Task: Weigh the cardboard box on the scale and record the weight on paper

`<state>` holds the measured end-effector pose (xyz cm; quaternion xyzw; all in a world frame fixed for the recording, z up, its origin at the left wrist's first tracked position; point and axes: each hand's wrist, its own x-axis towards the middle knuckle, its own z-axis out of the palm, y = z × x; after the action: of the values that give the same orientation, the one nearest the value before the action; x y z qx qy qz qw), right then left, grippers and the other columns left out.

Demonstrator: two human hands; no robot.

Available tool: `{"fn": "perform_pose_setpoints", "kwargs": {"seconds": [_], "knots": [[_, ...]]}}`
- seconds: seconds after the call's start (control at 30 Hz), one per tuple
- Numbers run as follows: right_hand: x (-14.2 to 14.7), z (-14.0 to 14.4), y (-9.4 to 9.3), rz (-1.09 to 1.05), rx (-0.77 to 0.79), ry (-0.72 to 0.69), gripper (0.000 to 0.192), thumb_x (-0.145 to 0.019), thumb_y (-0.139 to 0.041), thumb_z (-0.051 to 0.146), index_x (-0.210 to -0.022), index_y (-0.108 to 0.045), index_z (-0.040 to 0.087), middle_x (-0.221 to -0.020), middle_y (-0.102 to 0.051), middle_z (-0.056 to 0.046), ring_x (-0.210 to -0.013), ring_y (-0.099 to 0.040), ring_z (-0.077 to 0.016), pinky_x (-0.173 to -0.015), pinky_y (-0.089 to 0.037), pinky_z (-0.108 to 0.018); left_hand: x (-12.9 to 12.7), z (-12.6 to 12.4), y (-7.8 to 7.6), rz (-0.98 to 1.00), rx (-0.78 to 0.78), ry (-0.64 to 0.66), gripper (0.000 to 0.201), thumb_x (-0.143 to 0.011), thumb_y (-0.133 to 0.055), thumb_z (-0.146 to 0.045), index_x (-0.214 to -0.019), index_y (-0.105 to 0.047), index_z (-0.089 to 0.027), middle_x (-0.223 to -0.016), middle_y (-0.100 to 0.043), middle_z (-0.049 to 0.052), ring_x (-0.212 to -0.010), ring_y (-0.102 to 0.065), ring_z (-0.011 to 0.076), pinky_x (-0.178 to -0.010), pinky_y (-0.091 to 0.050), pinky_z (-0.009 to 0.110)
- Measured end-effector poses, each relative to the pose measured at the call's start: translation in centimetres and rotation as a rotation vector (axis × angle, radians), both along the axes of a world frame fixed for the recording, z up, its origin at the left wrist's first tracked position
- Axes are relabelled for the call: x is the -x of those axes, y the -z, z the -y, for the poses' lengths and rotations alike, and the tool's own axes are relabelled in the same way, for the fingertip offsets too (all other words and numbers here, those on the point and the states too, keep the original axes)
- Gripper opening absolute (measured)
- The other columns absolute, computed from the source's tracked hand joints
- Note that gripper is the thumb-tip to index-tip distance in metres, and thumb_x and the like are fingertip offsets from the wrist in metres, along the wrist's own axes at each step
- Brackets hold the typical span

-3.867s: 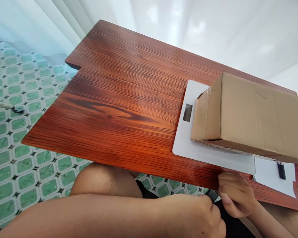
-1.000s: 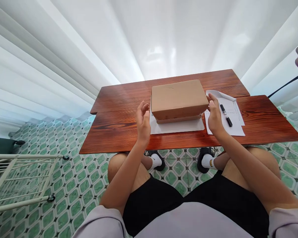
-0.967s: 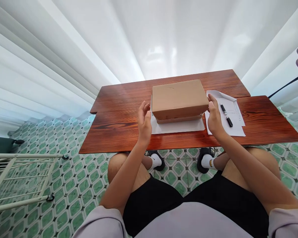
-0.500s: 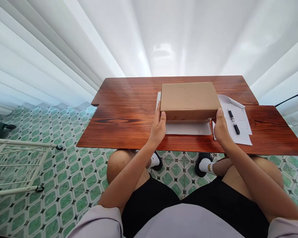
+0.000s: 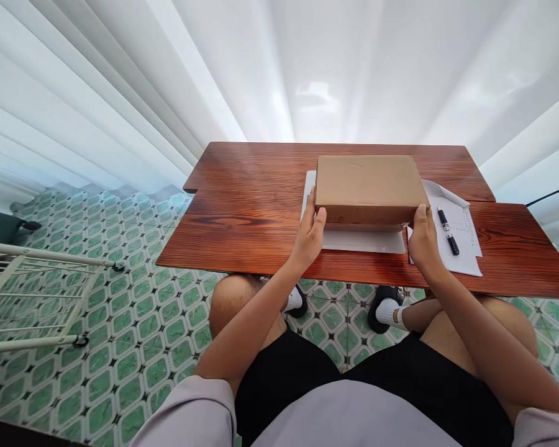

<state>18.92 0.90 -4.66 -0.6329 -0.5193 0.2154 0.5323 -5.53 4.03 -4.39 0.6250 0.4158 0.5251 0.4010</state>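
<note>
A closed brown cardboard box [image 5: 369, 183] is held level between my two hands over the right half of the table. My left hand [image 5: 310, 237] grips its near left corner, thumb on the front side and fingers along the left side. At the near right corner my right hand [image 5: 423, 241] has hold of the box, its thumb upright against the edge. Below the box is a white tray [image 5: 363, 242], whose left and front edges show while the rest is covered. Whether the box touches the tray, I cannot tell.
White sheets of paper [image 5: 463, 264] lie to the right of the box, with a black pen [image 5: 448, 231] on them. The wooden table [image 5: 246, 217] has a stepped outline. A white wire rack [image 5: 46, 298] on castors stands at the left, and white curtains [image 5: 335, 62] hang behind.
The view has turned slightly left, so the table and everything on it appear further right. Both hands keep their hold on the box, which stays over the tray.
</note>
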Motion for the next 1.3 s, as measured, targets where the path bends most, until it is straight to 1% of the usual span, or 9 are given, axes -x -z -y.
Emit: {"fn": "perform_pose_setpoints", "kwargs": {"seconds": [0.23, 0.4, 0.5, 0.67, 0.77, 0.97, 1.07, 1.2, 1.3], "knots": [[1.0, 0.3, -0.8, 0.018, -0.001, -0.006, 0.07, -0.104, -0.03, 0.07, -0.15, -0.051, 0.022, -0.152, -0.049, -0.013, -0.145, -0.042, -0.0343, -0.124, -0.03, -0.059, 0.9, 0.0, -1.0, 0.003, -0.031, 0.002, 0.059, -0.106, -0.037, -0.056, -0.16, -0.034, -0.03, -0.166, -0.03, -0.001, -0.155, -0.023, 0.0186, -0.128, -0.02, 0.032], [2.0, -0.3, -1.0, -0.002, 0.0, -0.029, 0.067, -0.104, -0.03, 0.07, -0.151, -0.049, 0.027, -0.154, -0.048, -0.01, -0.143, -0.044, -0.0348, -0.121, -0.034, -0.062, 2.0, -0.1, -1.4, 0.011, -0.077, -0.05, 0.059, -0.106, -0.038, -0.057, -0.158, -0.038, -0.029, -0.163, -0.036, -0.001, -0.155, -0.021, 0.0203, -0.129, -0.02, 0.034], [3.0, -1.2, -1.3, 0.019, -0.032, -0.06, 0.068, -0.104, -0.03, 0.072, -0.15, -0.05, 0.027, -0.152, -0.05, -0.011, -0.145, -0.042, -0.0344, -0.122, -0.033, -0.061, 3.0, -0.3, -1.6, 0.026, -0.082, -0.09, 0.057, -0.106, -0.038, -0.057, -0.156, -0.042, -0.029, -0.161, -0.038, -0.001, -0.155, -0.022, 0.0193, -0.129, -0.02, 0.032], [5.9, -2.8, -2.4, 0.047, -0.033, -0.107, 0.068, -0.105, -0.026, 0.072, -0.15, -0.048, 0.025, -0.15, -0.051, -0.011, -0.144, -0.043, -0.0317, -0.122, -0.034, -0.057, 5.2, -1.0, -1.7, 0.049, -0.114, -0.187, 0.057, -0.106, -0.039, -0.057, -0.155, -0.041, -0.029, -0.164, -0.034, -0.002, -0.156, -0.02, 0.0184, -0.129, -0.018, 0.032], [8.0, -3.9, -3.1, 0.045, -0.045, -0.163, 0.069, -0.104, -0.027, 0.074, -0.148, -0.05, 0.027, -0.15, -0.052, -0.01, -0.143, -0.044, -0.0316, -0.12, -0.036, -0.054, 6.9, -1.4, -1.9, 0.063, -0.13, -0.259, 0.058, -0.105, -0.039, -0.06, -0.154, -0.044, -0.03, -0.162, -0.037, -0.001, -0.156, -0.019, 0.0182, -0.129, -0.018, 0.031], [12.0, -6.1, -3.5, 0.02, -0.073, -0.267, 0.069, -0.102, -0.028, 0.076, -0.143, -0.054, 0.027, -0.145, -0.057, -0.009, -0.145, -0.041, -0.0312, -0.121, -0.033, -0.052, 10.1, -1.8, -2.5, 0.056, -0.158, -0.397, 0.064, -0.102, -0.039, -0.068, -0.152, -0.045, -0.028, -0.162, -0.036, 0.001, -0.155, -0.022, 0.0195, -0.128, -0.02, 0.031], [13.7, -6.8, -3.7, 0.009, -0.103, -0.325, 0.068, -0.103, -0.028, 0.074, -0.143, -0.055, 0.026, -0.145, -0.057, -0.009, -0.143, -0.043, -0.0308, -0.121, -0.034, -0.05, 11.7, -2.2, -2.3, 0.066, -0.175, -0.443, 0.063, -0.102, -0.039, -0.066, -0.152, -0.043, -0.028, -0.162, -0.037, 0.002, -0.153, -0.027, 0.0196, -0.128, -0.023, 0.033], [15.9, -7.6, -3.9, -0.021, -0.103, -0.404, 0.068, -0.104, -0.03, 0.073, -0.149, -0.05, 0.027, -0.149, -0.054, -0.008, -0.14, -0.047, -0.0306, -0.117, -0.039, -0.048, 13.7, -2.6, -1.8, 0.102, -0.19, -0.497, 0.06, -0.102, -0.041, -0.064, -0.15, -0.045, -0.028, -0.161, -0.039, 0.002, -0.152, -0.029, 0.0202, -0.126, -0.026, 0.032], [17.5, -8.1, -3.7, -0.026, -0.1, -0.442, 0.068, -0.103, -0.03, 0.074, -0.151, -0.048, 0.028, -0.149, -0.054, -0.008, -0.14, -0.046, -0.0306, -0.117, -0.039, -0.048, 15.1, -2.6, -1.4, 0.132, -0.198, -0.527, 0.055, -0.104, -0.041, -0.056, -0.151, -0.043, -0.027, -0.161, -0.038, 0.002, -0.151, -0.031, 0.0195, -0.125, -0.028, 0.032]]}}
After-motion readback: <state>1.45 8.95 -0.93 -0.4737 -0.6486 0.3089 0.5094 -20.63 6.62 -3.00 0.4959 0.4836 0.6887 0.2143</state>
